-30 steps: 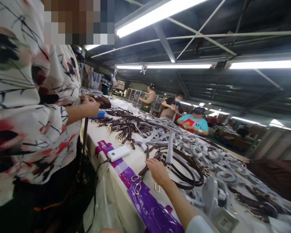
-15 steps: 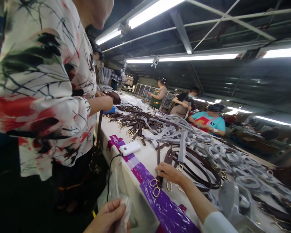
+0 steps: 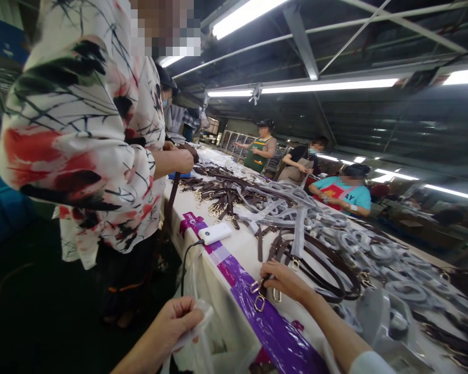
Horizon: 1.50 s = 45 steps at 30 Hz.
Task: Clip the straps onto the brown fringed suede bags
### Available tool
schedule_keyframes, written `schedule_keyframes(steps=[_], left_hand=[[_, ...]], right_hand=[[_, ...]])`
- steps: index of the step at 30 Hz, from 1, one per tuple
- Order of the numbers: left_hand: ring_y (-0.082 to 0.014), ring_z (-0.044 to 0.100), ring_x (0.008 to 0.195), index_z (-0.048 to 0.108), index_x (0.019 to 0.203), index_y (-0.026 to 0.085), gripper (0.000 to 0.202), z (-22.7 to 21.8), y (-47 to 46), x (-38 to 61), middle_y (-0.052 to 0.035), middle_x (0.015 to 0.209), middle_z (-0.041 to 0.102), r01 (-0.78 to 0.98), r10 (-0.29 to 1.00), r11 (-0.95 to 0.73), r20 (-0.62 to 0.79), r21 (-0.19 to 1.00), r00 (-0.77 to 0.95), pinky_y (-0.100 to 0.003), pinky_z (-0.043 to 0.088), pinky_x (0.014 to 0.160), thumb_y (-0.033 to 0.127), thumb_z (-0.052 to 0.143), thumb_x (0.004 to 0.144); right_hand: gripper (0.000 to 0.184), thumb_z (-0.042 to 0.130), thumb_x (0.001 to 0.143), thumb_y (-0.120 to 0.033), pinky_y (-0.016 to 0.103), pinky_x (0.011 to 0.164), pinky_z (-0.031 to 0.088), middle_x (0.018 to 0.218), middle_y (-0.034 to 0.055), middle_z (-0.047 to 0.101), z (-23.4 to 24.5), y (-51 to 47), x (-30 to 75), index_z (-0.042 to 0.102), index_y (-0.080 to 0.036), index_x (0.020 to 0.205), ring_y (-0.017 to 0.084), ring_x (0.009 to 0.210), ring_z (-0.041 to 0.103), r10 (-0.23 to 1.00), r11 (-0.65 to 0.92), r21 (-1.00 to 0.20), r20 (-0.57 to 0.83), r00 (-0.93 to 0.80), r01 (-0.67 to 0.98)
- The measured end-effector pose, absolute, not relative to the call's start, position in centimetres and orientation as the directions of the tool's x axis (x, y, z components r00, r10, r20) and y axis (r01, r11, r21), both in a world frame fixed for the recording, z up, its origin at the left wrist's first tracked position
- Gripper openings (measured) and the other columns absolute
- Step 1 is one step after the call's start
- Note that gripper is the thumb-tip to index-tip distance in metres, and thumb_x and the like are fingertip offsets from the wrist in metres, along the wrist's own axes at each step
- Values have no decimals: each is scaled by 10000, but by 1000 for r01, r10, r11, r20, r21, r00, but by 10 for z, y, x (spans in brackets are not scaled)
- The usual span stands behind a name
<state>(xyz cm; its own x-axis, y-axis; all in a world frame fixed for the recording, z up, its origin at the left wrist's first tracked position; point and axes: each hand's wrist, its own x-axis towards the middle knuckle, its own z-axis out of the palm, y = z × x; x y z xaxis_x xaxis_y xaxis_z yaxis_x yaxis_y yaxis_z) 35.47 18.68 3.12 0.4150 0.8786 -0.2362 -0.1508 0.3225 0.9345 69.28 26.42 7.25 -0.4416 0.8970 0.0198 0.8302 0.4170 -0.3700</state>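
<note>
My left hand [image 3: 177,322] is closed on a piece of thin white plastic [image 3: 205,316] in front of the table edge. Over the tabletop, my right hand [image 3: 283,279] has its fingers curled around a dark brown strap [image 3: 273,253]. Gold oval rings [image 3: 259,303] stick out below those fingers, above a purple plastic strip [image 3: 253,306] along the edge. Part of the strap is hidden by my fingers. Just beyond lies a coil of brown straps [image 3: 323,259], some wrapped in pale film.
A white power bank [image 3: 215,233] with a black cable lies near the edge. Grey-wrapped strap coils [image 3: 374,259] pile up on the right, beside a grey tape dispenser [image 3: 386,319]. A co-worker in a floral shirt [image 3: 89,135] stands close on my left; several others work across the table.
The view has shifted slightly, so the scene sits further right. My left hand has turned, with the plastic still in its fingers. My right hand stays at the strap; the gold rings have shifted.
</note>
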Motion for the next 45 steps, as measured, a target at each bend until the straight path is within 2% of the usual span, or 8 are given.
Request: schedule_keyframes(steps=[5, 9, 12, 18, 21, 29, 34, 45], left_hand=[[-75, 413, 475, 498, 575, 165, 543, 34, 195, 357, 33, 517, 507, -149, 900, 188, -110, 971, 422, -206, 296, 477, 630, 779, 577], [-77, 390, 482, 554, 573, 148, 580, 47, 191, 358, 22, 522, 523, -82, 899, 129, -82, 988, 431, -221, 266, 496, 705, 712, 609], [-75, 365, 500, 599, 587, 134, 607, 57, 185, 361, 18, 532, 526, -58, 896, 60, -28, 997, 444, -222, 245, 509, 733, 643, 674], [-84, 414, 475, 539, 572, 153, 588, 55, 177, 362, 15, 534, 525, -116, 861, 165, -86, 979, 501, -222, 264, 486, 706, 739, 582], [-83, 431, 462, 553, 587, 146, 558, 49, 176, 360, 4, 538, 563, -162, 850, 203, -91, 966, 519, -218, 249, 475, 648, 795, 555], [-78, 417, 464, 621, 634, 119, 576, 50, 171, 359, -38, 572, 629, -224, 829, 260, -98, 939, 550, -211, 231, 475, 672, 773, 579], [-73, 384, 450, 624, 597, 123, 563, 61, 165, 360, -23, 540, 606, -242, 843, 236, -75, 941, 532, -210, 243, 475, 674, 740, 623], [-102, 500, 490, 618, 623, 123, 516, 54, 164, 366, -53, 589, 663, -299, 839, 248, -50, 921, 542, -213, 309, 518, 607, 795, 599]], right_hand=[[194, 509, 901, -319, 276, 722, 434, 792, 3, 669, 115, 244, 657, 666, -207, 874, 173, 754, 596, 904, 404, -456, 66, -422, 793], [262, 544, 880, -392, 259, 693, 426, 846, 10, 686, 140, 214, 609, 705, -197, 949, 160, 757, 582, 865, 374, -703, 29, -501, 605], [258, 577, 851, -399, 264, 700, 414, 817, 5, 678, 146, 198, 587, 717, -194, 922, 155, 742, 556, 839, 345, -778, 7, -543, 524], [263, 596, 839, -433, 252, 623, 356, 693, -32, 586, 149, 188, 590, 705, -195, 855, 127, 647, 457, 900, 256, -834, 21, -435, 490], [275, 615, 832, -445, 257, 633, 357, 699, -26, 606, 150, 185, 593, 717, -191, 855, 130, 656, 471, 890, 245, -848, 4, -456, 470], [325, 646, 817, -496, 258, 640, 353, 701, -24, 594, 147, 174, 594, 718, -181, 854, 123, 651, 449, 905, 159, -904, -26, -424, 396], [309, 656, 824, -484, 244, 618, 345, 695, -25, 582, 145, 171, 595, 721, -182, 830, 116, 645, 441, 911, 128, -920, -38, -410, 370], [338, 667, 804, -505, 245, 603, 333, 672, -24, 591, 148, 169, 592, 727, -173, 829, 113, 621, 428, 907, 148, -921, -19, -421, 359]])
